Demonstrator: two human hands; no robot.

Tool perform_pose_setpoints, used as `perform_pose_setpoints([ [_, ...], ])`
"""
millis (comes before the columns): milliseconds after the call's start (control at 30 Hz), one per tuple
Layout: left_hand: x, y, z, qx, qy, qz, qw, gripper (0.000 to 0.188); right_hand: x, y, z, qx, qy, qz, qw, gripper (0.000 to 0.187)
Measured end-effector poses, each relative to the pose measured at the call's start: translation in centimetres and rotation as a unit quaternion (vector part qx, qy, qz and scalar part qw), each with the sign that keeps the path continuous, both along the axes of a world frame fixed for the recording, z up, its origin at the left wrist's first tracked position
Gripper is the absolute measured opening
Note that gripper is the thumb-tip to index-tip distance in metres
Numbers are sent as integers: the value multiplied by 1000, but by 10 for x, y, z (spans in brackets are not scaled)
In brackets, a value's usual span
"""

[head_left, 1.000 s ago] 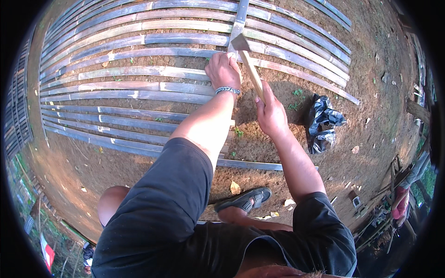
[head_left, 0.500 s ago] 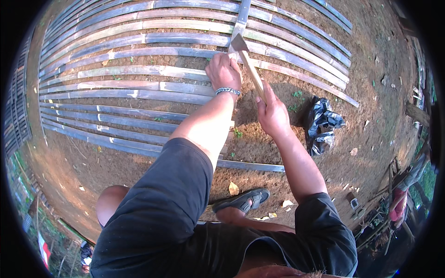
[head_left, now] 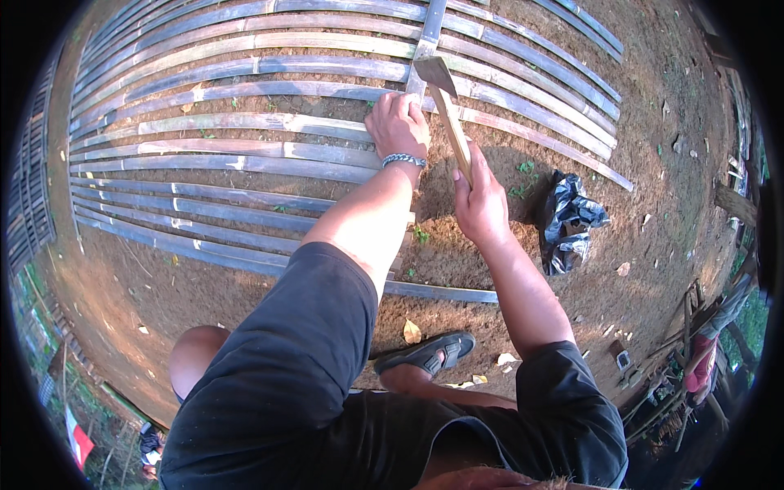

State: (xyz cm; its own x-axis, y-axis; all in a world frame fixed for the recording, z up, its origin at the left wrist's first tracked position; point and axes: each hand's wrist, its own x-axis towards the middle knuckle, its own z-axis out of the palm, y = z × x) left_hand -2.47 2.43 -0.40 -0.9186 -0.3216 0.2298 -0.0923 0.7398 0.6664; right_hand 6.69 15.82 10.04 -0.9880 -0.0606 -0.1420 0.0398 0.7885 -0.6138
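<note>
My right hand is wrapped round the wooden handle of a hatchet. The hatchet's dark metal head lies over a lengthwise bamboo crosspiece, just beyond my left hand. With its fingers curled down, my left hand presses at the near part of that crosspiece, where it meets the bamboo slats. Whatever the left fingertips pinch is hidden beneath the hand. A chain bracelet circles the left wrist. The slats run sideways in rows on the ground, passing under the crosspiece and my left forearm.
A crumpled black plastic bag lies on the soil right of my right hand. A loose slat lies near my sandalled foot. Dry leaves dot the ground. Sticks and a red cloth are at the right edge.
The hatchet's head has shifted slightly to the right and tilted, its handle still in my right hand. My left hand stays at the same spot on the crosspiece.
</note>
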Motion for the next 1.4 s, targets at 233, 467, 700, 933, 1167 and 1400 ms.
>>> perform_pose_setpoints([
  [233,0,-2,-3,13,-8,-2,1000,10,-9,4,-2,26,-48,2,999,58],
  [467,0,-3,-2,0,-22,0,1000,10,0,4,-5,30,-41,16,999,55],
  [700,1,-4,-1,11,1,-7,1000,12,2,-1,0,-6,26,-12,1000,55],
  [933,-2,-2,-5,5,9,15,1000,11,2,2,-9,48,-72,-15,996,54],
  [1167,1,-3,-6,0,31,2,1000,15,20,7,-3,-2,-29,-56,998,53],
  [1400,5,-11,-5,-27,-41,-30,998,37,55,-6,5,-49,-79,-109,990,53],
])
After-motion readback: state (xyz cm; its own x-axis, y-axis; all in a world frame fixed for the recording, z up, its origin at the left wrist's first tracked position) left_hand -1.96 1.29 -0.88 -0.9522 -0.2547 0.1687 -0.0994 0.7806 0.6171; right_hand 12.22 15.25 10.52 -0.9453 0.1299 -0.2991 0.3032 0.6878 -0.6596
